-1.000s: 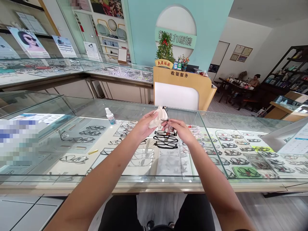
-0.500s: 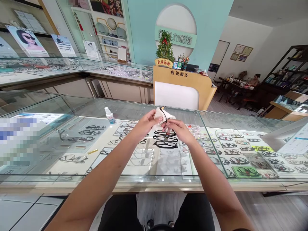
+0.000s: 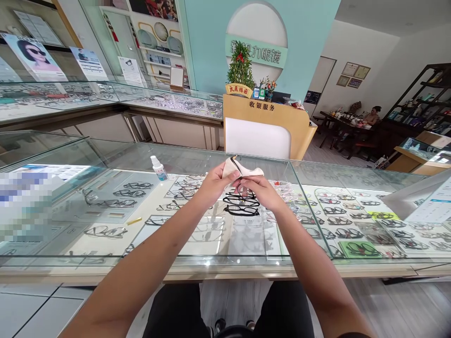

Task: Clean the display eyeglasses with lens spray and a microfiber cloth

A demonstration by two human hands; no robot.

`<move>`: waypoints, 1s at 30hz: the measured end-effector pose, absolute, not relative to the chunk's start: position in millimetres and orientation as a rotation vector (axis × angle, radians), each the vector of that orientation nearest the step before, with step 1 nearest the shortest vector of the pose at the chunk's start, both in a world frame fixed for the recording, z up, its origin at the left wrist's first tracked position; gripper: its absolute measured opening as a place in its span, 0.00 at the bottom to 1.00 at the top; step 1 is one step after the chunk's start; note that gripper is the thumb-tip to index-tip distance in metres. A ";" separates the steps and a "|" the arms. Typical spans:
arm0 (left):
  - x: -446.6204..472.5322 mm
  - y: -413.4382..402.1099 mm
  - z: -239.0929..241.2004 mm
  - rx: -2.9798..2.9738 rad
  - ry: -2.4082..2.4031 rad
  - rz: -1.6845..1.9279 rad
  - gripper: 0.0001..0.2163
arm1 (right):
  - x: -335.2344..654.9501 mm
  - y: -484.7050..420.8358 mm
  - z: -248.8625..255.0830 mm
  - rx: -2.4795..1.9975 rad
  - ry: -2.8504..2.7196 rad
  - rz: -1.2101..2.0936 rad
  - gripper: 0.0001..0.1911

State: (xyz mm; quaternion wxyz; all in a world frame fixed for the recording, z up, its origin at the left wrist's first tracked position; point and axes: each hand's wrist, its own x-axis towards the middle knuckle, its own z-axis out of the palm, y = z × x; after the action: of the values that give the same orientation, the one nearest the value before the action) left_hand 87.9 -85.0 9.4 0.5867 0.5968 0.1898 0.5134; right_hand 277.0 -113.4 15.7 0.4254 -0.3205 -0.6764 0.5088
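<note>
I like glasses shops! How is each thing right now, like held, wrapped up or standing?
left hand, closed on the cloth.
right hand, closed on the glasses.
cloth, crumpled, wrapped around the glasses.
glasses, held above the counter, partly covered.
spray bottle, upright on the counter.
counter, frames lying flat under its glass.

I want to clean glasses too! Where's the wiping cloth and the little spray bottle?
cloth (image 3: 246,171), head view, its pale fold above the hands.
spray bottle (image 3: 160,172), head view, its labelled body on the glass.
</note>
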 end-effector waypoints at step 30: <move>85.9 -89.7 16.7 1.453 0.467 1.206 0.20 | 271.6 -117.2 21.9 -0.811 -1.665 1.306 0.17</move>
State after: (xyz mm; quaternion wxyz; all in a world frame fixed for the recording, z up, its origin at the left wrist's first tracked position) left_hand 85.9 -89.7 16.7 0.5633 0.6173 0.1985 0.5122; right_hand 271.6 -117.2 21.9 0.4240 -0.3242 -0.6653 0.5220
